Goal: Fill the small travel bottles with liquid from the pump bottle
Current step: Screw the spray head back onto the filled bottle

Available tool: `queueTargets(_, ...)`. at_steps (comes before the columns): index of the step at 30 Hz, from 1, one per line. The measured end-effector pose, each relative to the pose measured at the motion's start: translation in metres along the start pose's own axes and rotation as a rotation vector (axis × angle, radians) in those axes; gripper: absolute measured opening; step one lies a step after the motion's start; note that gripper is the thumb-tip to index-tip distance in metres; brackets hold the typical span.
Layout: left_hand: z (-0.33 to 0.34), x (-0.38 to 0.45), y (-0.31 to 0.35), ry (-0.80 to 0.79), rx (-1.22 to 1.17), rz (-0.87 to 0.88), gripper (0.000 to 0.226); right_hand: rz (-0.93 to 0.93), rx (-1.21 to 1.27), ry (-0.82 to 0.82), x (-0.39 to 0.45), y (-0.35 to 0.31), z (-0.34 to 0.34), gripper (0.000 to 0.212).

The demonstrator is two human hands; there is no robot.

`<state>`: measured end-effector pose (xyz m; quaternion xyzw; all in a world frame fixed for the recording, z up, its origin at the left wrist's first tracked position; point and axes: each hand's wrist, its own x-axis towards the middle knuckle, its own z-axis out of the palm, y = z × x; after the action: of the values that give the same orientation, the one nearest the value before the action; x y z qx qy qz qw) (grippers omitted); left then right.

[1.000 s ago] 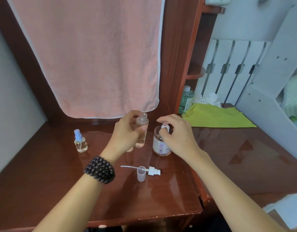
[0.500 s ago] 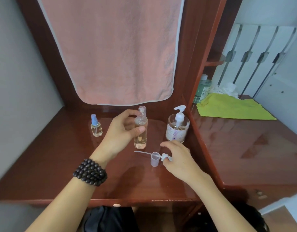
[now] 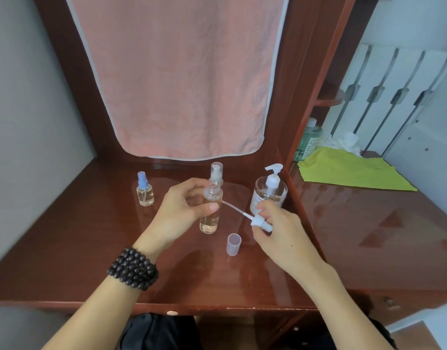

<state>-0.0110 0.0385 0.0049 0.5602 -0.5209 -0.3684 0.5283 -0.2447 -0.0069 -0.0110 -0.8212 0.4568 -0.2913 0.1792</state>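
Bottle (image 3: pixel 210 209) gripped by left hand (image 3: pixel 184 210); right hand (image 3: pixel 280 226) fingers now pinch sprayer (image 3: pixel 259 223), lifted off desk (image 3: pixel 91 248) — filling done, recapping next.

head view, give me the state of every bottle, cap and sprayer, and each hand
tall clear travel bottle: upright, uncapped, gripped by left hand
white spray head with dip tube: off the bottle, pinched by right hand
clear plastic cap: off, standing on desk
small blue-topped spray bottle: closed
clear pump bottle: pump fitted
capped spray bottle behind: closed
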Motion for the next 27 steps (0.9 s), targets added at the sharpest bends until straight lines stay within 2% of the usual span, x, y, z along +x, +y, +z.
queueTargets(3,0.001,-0.002,-0.004,0.008,-0.003,-0.018,0.037,-0.027,0.034,0.145,0.004,-0.015,-0.032,0.019)
queueTargets(7,0.004,-0.003,-0.007,0.009,0.002,-0.031,0.038,-0.029,0.124,0.268,0.011,-0.028,-0.067,0.021)
queueTargets(12,0.009,-0.002,-0.008,0.002,0.0,-0.039,0.038,-0.123,0.239,0.267,0.012,-0.031,-0.087,0.03)
queueTargets(18,0.014,-0.001,-0.009,-0.019,0.009,-0.053,0.038,-0.199,0.221,0.268,0.011,-0.032,-0.084,0.035)
queueTargets(27,0.024,-0.001,-0.007,-0.107,0.052,-0.027,0.039,-0.344,0.022,0.156,0.021,-0.04,-0.084,0.03)
